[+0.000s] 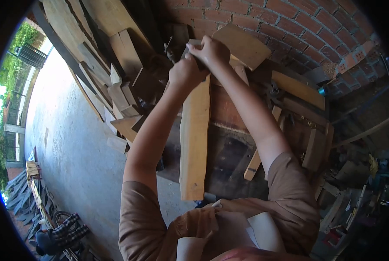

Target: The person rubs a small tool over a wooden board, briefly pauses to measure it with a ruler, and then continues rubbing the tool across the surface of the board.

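A long pale wooden board [194,139] lies lengthwise on the dark workbench [229,169], its near end close to my body. Both my arms reach out to the board's far end. There my left hand [185,73] is closed, with its fingers curled around a dark block-shaped tool [200,64]. Just to the right and farther away, my right hand [212,52] is also closed on this tool, its thumb pointing left. The hands cover most of the tool, so its exact kind cannot be made out. It appears to rest on or just above the board.
Offcuts and planks [125,52] lean in a pile on the left. A wide board [242,45] stands against the brick wall [286,26]. A narrow wooden strip [257,161] lies on the bench's right side. A person in a checked shirt [68,228] is at lower left.
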Demonstrator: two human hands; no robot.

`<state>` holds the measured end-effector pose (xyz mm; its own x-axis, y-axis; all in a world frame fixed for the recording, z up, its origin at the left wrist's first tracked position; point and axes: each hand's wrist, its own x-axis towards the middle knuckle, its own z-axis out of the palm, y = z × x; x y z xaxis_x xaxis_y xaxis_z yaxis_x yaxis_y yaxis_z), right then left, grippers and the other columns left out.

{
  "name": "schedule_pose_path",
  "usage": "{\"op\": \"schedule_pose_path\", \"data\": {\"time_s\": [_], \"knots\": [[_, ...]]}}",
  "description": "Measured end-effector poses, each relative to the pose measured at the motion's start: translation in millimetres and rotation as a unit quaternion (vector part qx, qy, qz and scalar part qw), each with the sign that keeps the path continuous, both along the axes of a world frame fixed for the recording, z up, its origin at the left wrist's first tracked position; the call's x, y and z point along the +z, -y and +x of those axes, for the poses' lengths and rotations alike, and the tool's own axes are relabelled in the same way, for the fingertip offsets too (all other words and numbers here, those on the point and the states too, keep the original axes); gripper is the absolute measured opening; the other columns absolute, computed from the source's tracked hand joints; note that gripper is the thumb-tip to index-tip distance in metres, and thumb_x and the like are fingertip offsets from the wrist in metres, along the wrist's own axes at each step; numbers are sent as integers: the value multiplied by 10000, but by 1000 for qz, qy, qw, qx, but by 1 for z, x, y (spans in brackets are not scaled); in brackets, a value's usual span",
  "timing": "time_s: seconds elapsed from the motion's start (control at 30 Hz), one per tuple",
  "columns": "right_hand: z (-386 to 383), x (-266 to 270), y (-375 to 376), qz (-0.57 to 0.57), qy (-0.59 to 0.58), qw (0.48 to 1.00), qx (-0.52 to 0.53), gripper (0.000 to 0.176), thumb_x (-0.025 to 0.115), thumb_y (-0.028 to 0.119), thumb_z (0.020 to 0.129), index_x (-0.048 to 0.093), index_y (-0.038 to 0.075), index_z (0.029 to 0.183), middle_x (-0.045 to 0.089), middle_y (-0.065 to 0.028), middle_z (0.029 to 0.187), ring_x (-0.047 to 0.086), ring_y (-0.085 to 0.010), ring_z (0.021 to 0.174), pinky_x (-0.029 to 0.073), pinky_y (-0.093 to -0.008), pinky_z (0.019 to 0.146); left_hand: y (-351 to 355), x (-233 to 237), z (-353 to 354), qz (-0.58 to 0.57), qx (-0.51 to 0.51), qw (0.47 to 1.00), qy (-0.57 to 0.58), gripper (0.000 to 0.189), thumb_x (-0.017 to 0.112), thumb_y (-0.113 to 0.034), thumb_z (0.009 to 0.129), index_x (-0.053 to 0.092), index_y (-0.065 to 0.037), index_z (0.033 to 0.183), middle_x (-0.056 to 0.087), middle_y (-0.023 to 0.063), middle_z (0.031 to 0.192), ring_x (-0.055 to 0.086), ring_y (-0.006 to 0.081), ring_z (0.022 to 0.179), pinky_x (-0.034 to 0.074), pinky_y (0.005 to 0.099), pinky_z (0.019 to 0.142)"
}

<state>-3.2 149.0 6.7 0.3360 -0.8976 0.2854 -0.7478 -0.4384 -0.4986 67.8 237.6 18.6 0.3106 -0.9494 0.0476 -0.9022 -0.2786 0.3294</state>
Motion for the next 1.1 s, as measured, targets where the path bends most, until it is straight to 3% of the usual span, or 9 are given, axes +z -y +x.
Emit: {"op": "schedule_pose_path", "data": {"time_s": [0.07, 0.2, 0.33, 0.5, 0.57, 0.7, 0.8, 1.0, 1.1], "knots": [[-16, -12, -75, 44, 10, 999, 6, 500, 589, 528, 661, 537, 40, 760, 599, -169, 707, 601, -310, 677, 473, -402, 577, -71, -17, -15, -18, -3, 999, -35, 572, 639, -446, 624, 471, -10, 954, 603, 188, 790, 596, 329, 754, 479, 409, 647], [-45, -64, -221, 109, 10, 994, 12, 471, 615, 495, 654, 501, 44, 727, 590, -161, 710, 590, -316, 666, 471, -389, 569, -214, -62, -41, 99, 2, 993, -57, 711, 651, -435, 609, 382, 6, 1097, 601, 179, 687, 601, 327, 635, 484, 410, 558], [-70, -123, -347, 138, 62, 988, 18, 410, 682, 415, 623, 459, 72, 642, 554, -98, 626, 560, -295, 588, 434, -381, 509, -340, -118, -74, 109, 38, 987, -111, 819, 635, -455, 626, 312, 35, 1197, 582, 166, 588, 588, 323, 538, 474, 409, 477], [-99, -153, -418, 144, 57, 988, 22, 407, 687, 412, 621, 461, 76, 659, 550, -96, 615, 557, -291, 557, 436, -379, 496, -412, -143, -98, 156, 24, 979, -131, 933, 625, -469, 631, 210, 96, 1247, 572, 144, 543, 584, 296, 487, 469, 385, 438], [-100, -160, -420, 130, 72, 989, 20, 410, 698, 407, 613, 454, 78, 635, 544, -84, 598, 551, -282, 520, 429, -369, 464, -414, -148, -98, 151, -3, 986, -66, 929, 606, -486, 631, 247, 142, 1214, 565, 113, 506, 571, 248, 423, 457, 354, 385], [-95, -165, -396, 167, 69, 983, 34, 406, 704, 403, 608, 453, 83, 620, 536, -78, 589, 554, -273, 521, 429, -367, 461, -390, -144, -94, 173, 2, 982, -78, 900, 601, -470, 637, 267, 145, 1204, 563, 108, 498, 568, 245, 417, 455, 345, 380], [-87, -157, -359, 166, 81, 981, 51, 410, 676, 407, 630, 442, 72, 654, 554, -102, 633, 563, -292, 553, 439, -387, 474, -354, -147, -84, 191, 21, 978, -88, 941, 625, -470, 626, 208, 92, 1254, 560, 128, 513, 574, 284, 456, 459, 367, 410], [-47, -152, -208, 126, 64, 990, 27, 401, 670, 410, 631, 447, 78, 655, 549, -94, 621, 559, -297, 550, 440, -404, 482, -201, -134, -49, 154, 24, 986, -61, 1027, 645, -555, 578, 209, 74, 1262, 571, 139, 545, 582, 291, 486, 468, 368, 441], [-15, -161, -99, 67, 57, 996, 16, 421, 646, 461, 625, 471, 80, 671, 567, -98, 635, 574, -291, 567, 458, -396, 504, -93, -128, -22, 136, 35, 987, -73, 1018, 662, -541, 569, 216, 46, 1271, 589, 162, 636, 600, 306, 604, 482, 390, 527]]}}
